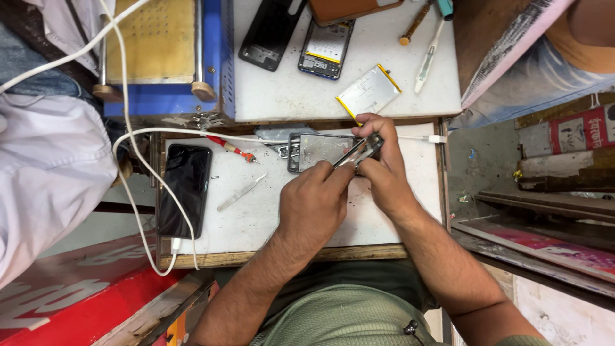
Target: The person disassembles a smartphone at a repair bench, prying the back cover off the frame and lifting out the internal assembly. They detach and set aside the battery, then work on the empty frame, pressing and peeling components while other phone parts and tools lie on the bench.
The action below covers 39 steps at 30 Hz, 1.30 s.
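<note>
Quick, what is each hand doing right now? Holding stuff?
Left hand: closed, pinching the dark phone frame from below.
Right hand: closed, gripping the same frame at its upper end, over the opened phone.

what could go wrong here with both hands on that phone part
1. The left hand and right hand pinch a thin dark phone part at an angle; it might bend or slip.
2. The loose battery lies near the upper board's edge and could get knocked.
3. The white cable may snag the black phone.
</note>
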### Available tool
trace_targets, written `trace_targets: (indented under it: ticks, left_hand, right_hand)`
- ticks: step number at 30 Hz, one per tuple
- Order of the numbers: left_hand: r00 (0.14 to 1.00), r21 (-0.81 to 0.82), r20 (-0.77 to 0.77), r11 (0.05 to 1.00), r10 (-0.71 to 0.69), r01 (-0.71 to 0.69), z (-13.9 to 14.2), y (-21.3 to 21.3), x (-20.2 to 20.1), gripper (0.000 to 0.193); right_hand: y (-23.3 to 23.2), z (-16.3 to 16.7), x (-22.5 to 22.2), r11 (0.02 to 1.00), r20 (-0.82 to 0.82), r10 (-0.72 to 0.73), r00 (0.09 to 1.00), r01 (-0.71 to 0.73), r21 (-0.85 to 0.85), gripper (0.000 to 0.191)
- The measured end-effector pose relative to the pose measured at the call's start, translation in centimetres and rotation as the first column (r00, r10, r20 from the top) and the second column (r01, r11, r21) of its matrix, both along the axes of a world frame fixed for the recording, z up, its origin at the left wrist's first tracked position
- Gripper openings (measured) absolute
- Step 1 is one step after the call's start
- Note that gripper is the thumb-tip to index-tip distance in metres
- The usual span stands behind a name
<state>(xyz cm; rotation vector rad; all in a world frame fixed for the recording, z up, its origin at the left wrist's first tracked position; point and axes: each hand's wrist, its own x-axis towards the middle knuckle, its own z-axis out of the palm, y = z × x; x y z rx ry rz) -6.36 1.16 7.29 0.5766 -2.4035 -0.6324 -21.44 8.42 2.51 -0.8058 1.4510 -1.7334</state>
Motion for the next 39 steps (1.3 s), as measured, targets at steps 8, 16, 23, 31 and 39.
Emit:
trace_targets:
  ticks: [8, 16, 23, 31, 39]
  left_hand:
    - [0.991, -0.166, 0.073, 0.981, 0.111, -0.097, 1.8, 0.1, 2.5, 0.029]
    - [0.985, -0.04, 0.08, 0.988, 0.152, -0.149, 2.2, -0.1, 4.2, 0.017]
    - [0.984, 0.014, 0.131, 0.992, 0.122, -0.125, 2.1, -0.7, 5.0, 0.014]
    - [0.976, -0.08, 0.141, 0.984, 0.167, -0.157, 0.4, 1.0, 5.5, 0.03]
    - [0.983, -0.009, -0.012, 0.983, 0.184, -0.184, -1.6, 1.4, 6.1, 0.021]
  right_hand:
    - [-1.7, 2.9, 2.0, 0.997, -0.525, 0.059, 0.849, -0.027, 0.069, 0.042]
    - [-3.3, 5.1, 3.3, 0.985, -0.607, 0.172, 0.775, -0.118, 0.129, 0.036]
    - [-3.2, 5.1, 3.8, 0.985, -0.632, 0.169, 0.756, -0.115, 0.125, 0.04]
    - [-3.4, 5.0, 3.0, 0.987, -0.594, 0.145, 0.791, -0.075, 0.142, 0.039]
    - [-2.7, 4.3, 2.3, 0.981, -0.528, 0.183, 0.829, -0.114, 0.16, 0.052]
